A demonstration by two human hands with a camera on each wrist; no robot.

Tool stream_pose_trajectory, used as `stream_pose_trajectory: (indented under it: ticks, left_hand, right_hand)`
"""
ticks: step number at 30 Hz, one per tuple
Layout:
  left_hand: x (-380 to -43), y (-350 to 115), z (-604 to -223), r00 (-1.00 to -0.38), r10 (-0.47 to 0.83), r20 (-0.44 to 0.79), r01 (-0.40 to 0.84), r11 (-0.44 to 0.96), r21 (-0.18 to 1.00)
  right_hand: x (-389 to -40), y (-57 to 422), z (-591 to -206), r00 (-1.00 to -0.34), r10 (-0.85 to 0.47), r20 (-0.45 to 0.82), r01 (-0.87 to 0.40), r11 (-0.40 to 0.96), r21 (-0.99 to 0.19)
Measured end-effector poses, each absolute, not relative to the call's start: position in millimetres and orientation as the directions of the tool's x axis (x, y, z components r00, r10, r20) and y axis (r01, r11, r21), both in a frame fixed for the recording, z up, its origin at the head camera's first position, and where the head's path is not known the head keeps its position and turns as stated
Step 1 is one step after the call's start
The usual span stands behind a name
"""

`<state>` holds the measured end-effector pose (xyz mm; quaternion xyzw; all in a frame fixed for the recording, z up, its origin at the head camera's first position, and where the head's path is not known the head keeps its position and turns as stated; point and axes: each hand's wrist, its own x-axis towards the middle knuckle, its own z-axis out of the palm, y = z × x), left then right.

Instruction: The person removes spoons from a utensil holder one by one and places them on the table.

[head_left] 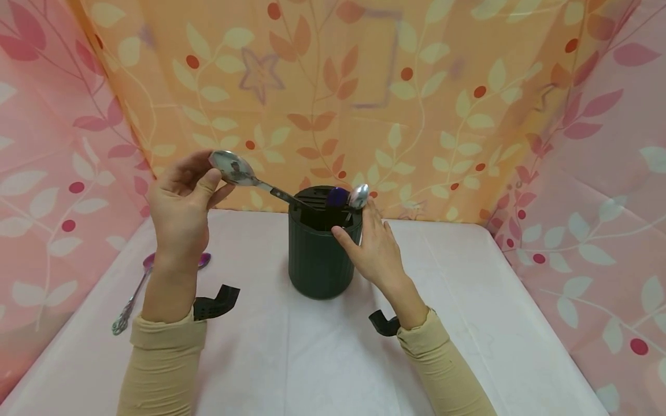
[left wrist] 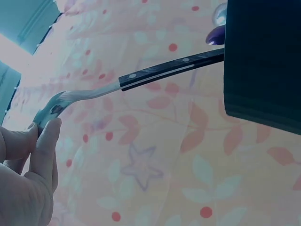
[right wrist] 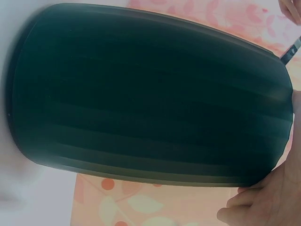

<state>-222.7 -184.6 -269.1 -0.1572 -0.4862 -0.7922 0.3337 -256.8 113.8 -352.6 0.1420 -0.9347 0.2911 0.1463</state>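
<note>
In the head view my left hand (head_left: 179, 208) pinches the silver bowl of a large spoon (head_left: 234, 169) between thumb and fingers. The spoon's black riveted handle (left wrist: 171, 69) slopes down to the right, its end at the opening of a dark green utensil holder (head_left: 319, 266). Inside that holder stand a purple spoon (head_left: 338, 197) and a silver spoon (head_left: 359, 196), bowls up. My right hand (head_left: 380, 248) rests against the holder's right side near the rim, thumb in front and fingers extended. The lower part of the held handle is hidden by the holder wall.
On the white-covered table (head_left: 250, 358), a spoon with an ornate handle (head_left: 122, 320) lies at the left, partly behind my left forearm. A purple spoon bowl (head_left: 204, 260) shows beside that forearm. Patterned cloth (head_left: 322, 86) hangs behind the table and along both sides.
</note>
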Motion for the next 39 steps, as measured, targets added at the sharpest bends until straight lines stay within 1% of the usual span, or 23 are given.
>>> stream_pose_trajectory:
  ticks: [4,8,13,18,23,25,28,33,36,39]
  left_hand:
    - [-221.7,-193.9,-267.7,-0.73,-0.411,0.546,0.682,-0.375,0.628]
    - [-221.2,-207.6,-267.1,-0.719,-0.445,0.534,0.695,-0.432,0.575]
    - [-219.4,-227.0,-268.3,-0.7,-0.498,0.513,0.71,-0.407,0.574]
    - [-219.4,-245.3,-271.3,-0.684,-0.514,0.518,0.72,-0.36,0.594]
    - [-221.4,-261.1,-278.3,-0.697,-0.498,0.516,0.7,-0.318,0.639]
    - [-222.5,-267.1,-281.7,-0.713,-0.486,0.505,0.679,-0.296,0.672]
    - [-224.3,-274.9,-286.9,-0.758,-0.451,0.471,0.62,-0.274,0.735]
    - [-229.1,-289.3,-297.3,-0.838,-0.33,0.434,0.507,-0.181,0.842]
    - [-232.8,-298.8,-303.1,-0.886,-0.247,0.393,0.42,-0.065,0.905]
    - [-238.2,-306.5,-307.2,-0.931,-0.165,0.326,0.31,0.112,0.944]
  right_hand:
    - [-257.4,114.5,-353.2,-0.915,-0.179,0.361,-0.352,0.789,-0.504]
    - [-257.9,114.2,-353.7,-0.914,-0.18,0.364,-0.356,0.785,-0.506]
    - [-258.4,114.1,-354.4,-0.914,-0.184,0.362,-0.359,0.782,-0.51]
    - [-258.5,114.6,-354.6,-0.912,-0.188,0.365,-0.365,0.78,-0.509]
    - [-258.6,115.2,-354.5,-0.909,-0.19,0.372,-0.369,0.781,-0.503]
    - [-258.4,115.3,-354.4,-0.91,-0.189,0.368,-0.366,0.784,-0.502]
    - [-258.4,114.9,-353.9,-0.913,-0.188,0.363,-0.362,0.784,-0.503]
    - [-259.1,114.5,-353.9,-0.912,-0.187,0.366,-0.364,0.782,-0.507]
    - [-258.9,114.9,-354.1,-0.912,-0.187,0.365,-0.364,0.78,-0.51]
    - [-258.3,115.1,-354.1,-0.913,-0.185,0.363,-0.362,0.779,-0.512]
